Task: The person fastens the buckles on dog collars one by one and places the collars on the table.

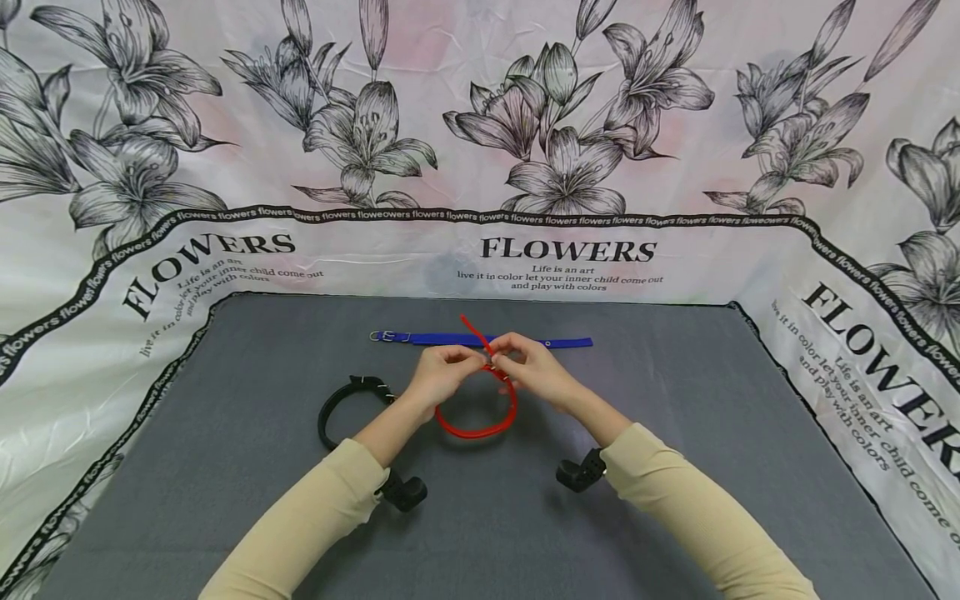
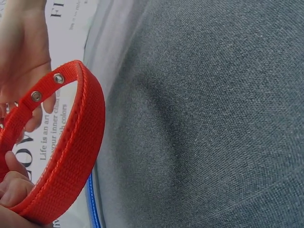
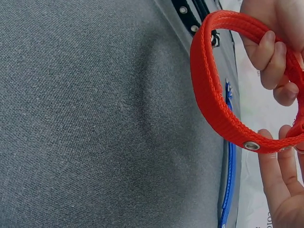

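Holds a red collar (image 1: 480, 432) in a loop above a grey cloth (image 1: 675, 500); clamps it near the top of the loop between thumb and curled fingers of the left hand (image 1: 437, 377); pinches it just beside there with thumb and forefinger of the right hand (image 1: 537, 372), with the other fingers straighter and near the metal eyelets (image 3: 251, 146); points the collar's free end (image 1: 472, 328) up and away between both hands; has a blue collar (image 1: 435, 339) lying flat just beyond, partly hidden by the hands, and a black collar (image 1: 325, 421) curved into a loop beside the left forearm (image 1: 390, 429); wears light yellow sleeves (image 1: 300, 533) and a black device (image 1: 581, 473) at each wrist; faces a flower-printed sheet (image 1: 375, 258) at the cloth's far edge.
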The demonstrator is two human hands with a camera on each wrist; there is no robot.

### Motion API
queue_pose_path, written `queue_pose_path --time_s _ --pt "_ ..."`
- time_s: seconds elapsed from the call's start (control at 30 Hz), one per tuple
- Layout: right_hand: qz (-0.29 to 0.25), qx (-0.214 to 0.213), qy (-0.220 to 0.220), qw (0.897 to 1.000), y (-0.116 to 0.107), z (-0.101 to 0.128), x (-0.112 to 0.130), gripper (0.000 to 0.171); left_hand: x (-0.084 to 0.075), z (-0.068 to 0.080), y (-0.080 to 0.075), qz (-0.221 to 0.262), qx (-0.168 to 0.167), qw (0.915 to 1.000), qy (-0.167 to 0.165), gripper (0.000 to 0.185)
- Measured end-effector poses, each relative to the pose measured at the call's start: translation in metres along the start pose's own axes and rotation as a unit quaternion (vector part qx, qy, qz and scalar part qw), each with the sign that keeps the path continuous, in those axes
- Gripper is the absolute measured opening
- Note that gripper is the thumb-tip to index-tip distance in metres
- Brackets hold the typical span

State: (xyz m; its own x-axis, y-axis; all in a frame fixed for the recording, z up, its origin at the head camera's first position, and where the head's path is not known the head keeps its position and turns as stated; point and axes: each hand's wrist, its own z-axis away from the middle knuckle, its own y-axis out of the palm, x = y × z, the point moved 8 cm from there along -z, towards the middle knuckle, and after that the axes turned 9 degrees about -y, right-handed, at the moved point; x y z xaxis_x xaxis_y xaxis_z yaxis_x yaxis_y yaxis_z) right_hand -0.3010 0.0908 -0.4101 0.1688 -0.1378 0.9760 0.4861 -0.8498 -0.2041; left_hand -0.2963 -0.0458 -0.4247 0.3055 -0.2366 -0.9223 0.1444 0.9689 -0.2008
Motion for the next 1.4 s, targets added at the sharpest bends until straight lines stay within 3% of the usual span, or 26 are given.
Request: queue_pose_path --time_s 0.2,0.43,0.63,0.93,1.2,1.4 --pt "0.004 -0.005 0.004 1.0 -0.001 0.001 -0.001 0.024 0.001 0.0 0.001 -0.01 0.002 0.9999 -0.006 0.014" --pt "0.008 0.002 0.02 1.0 0.005 0.007 0.023 0.029 0.003 -0.001 0.001 -0.009 -0.004 0.9998 -0.016 0.014" --pt "-0.001 -0.002 0.027 1.0 0.001 0.001 0.001 0.027 0.003 0.0 0.001 -0.007 -0.01 0.9997 -0.023 0.016" --pt "-0.005 -0.007 0.034 0.999 0.0 0.002 0.0 0.023 0.004 0.0 -0.001 0.003 -0.008 0.9997 -0.023 0.018" --pt "-0.007 -0.024 0.032 0.999 -0.007 0.004 0.001 0.025 0.005 0.001 -0.005 0.049 0.033 0.998 -0.021 0.025" --pt "-0.006 -0.026 0.031 0.999 -0.011 0.005 -0.001 0.023 0.006 0.002 -0.006 0.031 0.073 0.9967 -0.017 0.027"
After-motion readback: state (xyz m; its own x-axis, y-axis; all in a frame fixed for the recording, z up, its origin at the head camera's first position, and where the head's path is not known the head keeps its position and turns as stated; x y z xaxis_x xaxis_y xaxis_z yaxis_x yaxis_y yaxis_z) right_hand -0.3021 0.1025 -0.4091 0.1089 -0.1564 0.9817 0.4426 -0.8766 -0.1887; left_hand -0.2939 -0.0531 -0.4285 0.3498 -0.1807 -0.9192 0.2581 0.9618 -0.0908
